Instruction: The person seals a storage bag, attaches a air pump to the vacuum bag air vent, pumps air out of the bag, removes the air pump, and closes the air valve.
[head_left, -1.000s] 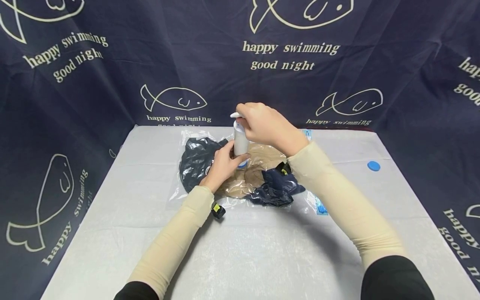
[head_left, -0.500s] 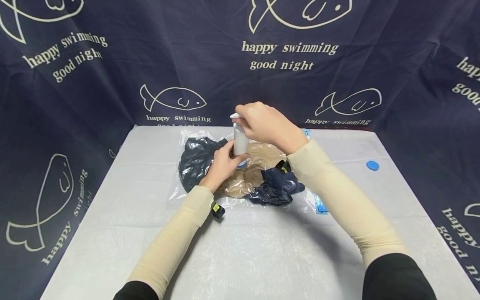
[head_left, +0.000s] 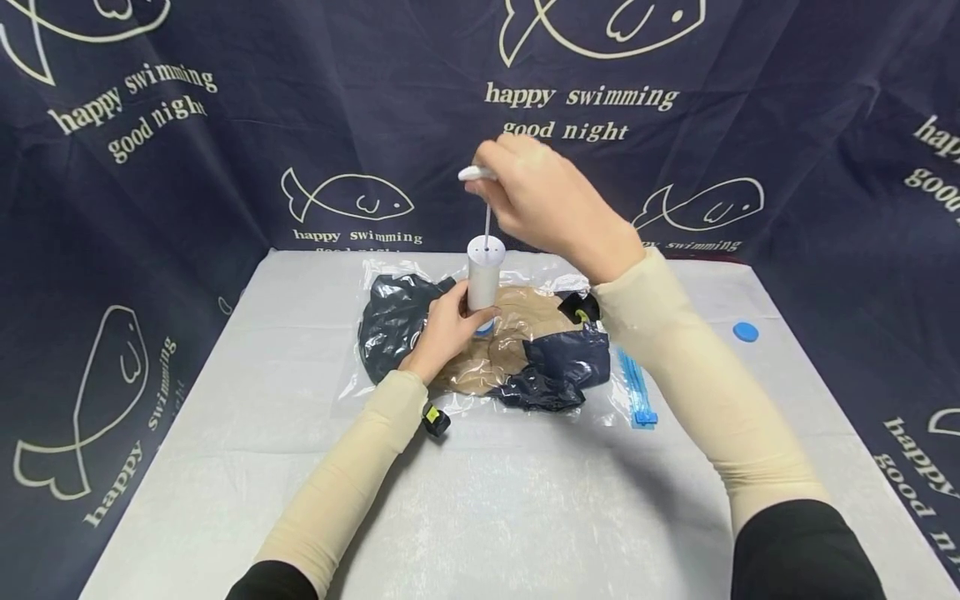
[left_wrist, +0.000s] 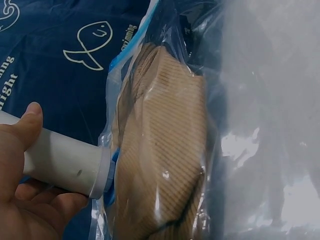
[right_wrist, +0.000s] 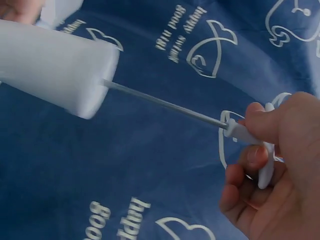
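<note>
One white pump stands mid-frame on the clear bag; the left hand grips its barrel, the right hand its raised handle. Pumping appears in hand; the next move likely calls for pressing straight down.

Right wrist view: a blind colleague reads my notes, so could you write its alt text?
The person's right grip holds a white handle, whose thin rod runs into the end of a white cylinder. Part of the left grip, blurred, shows at top left; behind is blue fabric with pale fish outlines and lettering.
</note>
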